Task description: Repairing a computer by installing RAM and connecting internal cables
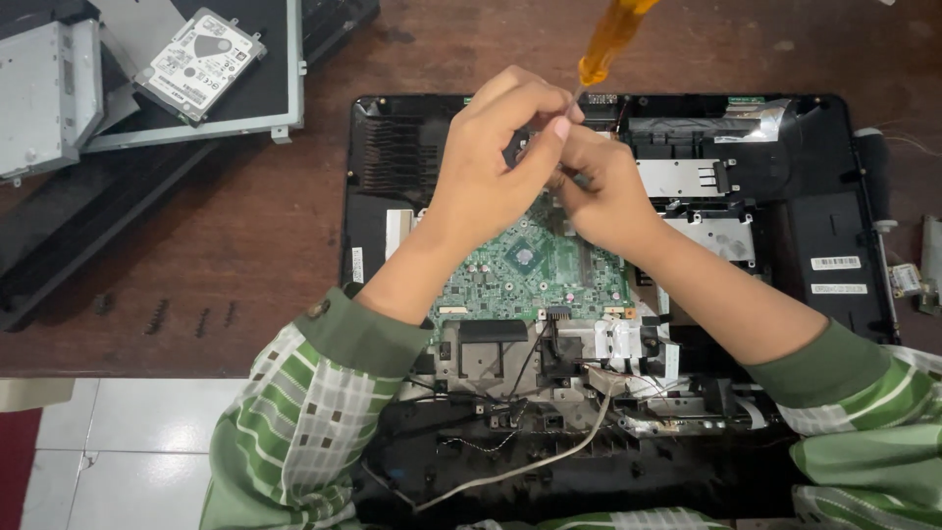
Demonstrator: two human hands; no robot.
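Opened laptop chassis (834, 196) lying flat on a brown wooden table (245, 226), its green circuit board (535, 265) exposed at the centre. A screwdriver (610, 39) with a translucent orange handle stands nearly upright over the far edge of the board, handle tilted to the far right, tip hidden behind the fingers; held this steeply, the tool appears set to bear straight down on a fastener. The left hand (491, 167) is curled, thumb and fingertips closed around the shaft just below the handle, seemingly steadying it. The right hand (608, 196) is also bunched, fingers pressed together low beside the left hand and resting on the board; whether it pinches the shaft or a small part cannot be told. Both forearms cross the near part of the chassis, where a grey cable (549, 456) and loose wires trail. At far left, well apart, a hard drive (199, 64) rests label-up on a removed panel (265, 98) beside a metal drive caddy (44, 93). A row of loose screws (162, 316) lies on the table, left of the chassis.
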